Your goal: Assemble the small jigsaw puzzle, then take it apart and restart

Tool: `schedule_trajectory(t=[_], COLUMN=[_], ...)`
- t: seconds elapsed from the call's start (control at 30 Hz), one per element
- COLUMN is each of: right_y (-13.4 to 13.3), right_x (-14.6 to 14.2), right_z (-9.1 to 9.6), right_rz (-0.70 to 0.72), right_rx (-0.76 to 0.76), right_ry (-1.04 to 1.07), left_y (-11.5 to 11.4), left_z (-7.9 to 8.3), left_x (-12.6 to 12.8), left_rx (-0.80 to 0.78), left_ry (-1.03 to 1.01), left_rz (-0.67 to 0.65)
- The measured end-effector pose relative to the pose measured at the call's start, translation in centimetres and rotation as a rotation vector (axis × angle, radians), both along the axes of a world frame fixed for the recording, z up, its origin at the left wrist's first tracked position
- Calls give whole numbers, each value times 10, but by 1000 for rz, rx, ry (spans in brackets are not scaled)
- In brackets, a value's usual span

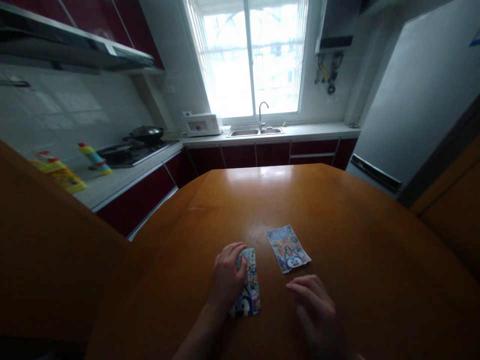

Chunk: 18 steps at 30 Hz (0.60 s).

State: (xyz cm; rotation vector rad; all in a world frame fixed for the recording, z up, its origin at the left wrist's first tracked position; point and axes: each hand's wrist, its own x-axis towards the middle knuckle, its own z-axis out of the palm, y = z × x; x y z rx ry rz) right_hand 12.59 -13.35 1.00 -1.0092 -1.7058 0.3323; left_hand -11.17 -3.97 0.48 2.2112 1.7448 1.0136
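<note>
My left hand (pixel 228 275) lies over the left side of a colourful picture sheet (pixel 252 290) on the table, its fingers bent and gripping it near the top. The sheet has a crowded print with a dark blue figure low down; its left part is hidden under the hand. To the right lies a second picture sheet (pixel 288 249), flat and slightly turned, with pale lettering on top, a blue and white figure below and an uneven lower edge. Just below it hovers my right hand (pixel 315 305), fingers loosely stretched, thumb apart, holding nothing.
The brown wooden table (pixel 180 250) has angled far corners. Beyond it, a counter carries a microwave (pixel 201 125), a sink (pixel 244 133) and a stove (pixel 138 154) with a dark wok (pixel 146 133). Yellow bottles (pixel 65 175) stand at left; a fridge (pixel 420 95) rises at right.
</note>
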Motion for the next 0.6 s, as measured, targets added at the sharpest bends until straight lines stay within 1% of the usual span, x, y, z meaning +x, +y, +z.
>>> schedule_trajectory(t=[0.1,0.17,0.27,0.37,0.43,0.5,0.6], right_y=[1,3,9,17,22,27,35], right_x=[4,7,10,7,4,0,-5], right_z=[-8,-15,-25,-34,-37,-38,-34], right_rz=[-23,-62,-165,-285,-329,-322,-261], right_rx=[-65,-131,-216,-262,-313,-378,-455], right_ry=[-49,-123,-296,-466,-547,-604,-653], left_y=[4,6,7,7,6,5,4], left_z=[-4,-7,-8,-7,-5,-2,2], left_x=[-5,-7,-8,-6,-3,-1,1], left_rx=[-38,-72,-108,-111,-113,-117,-116], left_ry=[20,48,92,139,177,217,265], left_rz=[32,60,78,59,45,33,24])
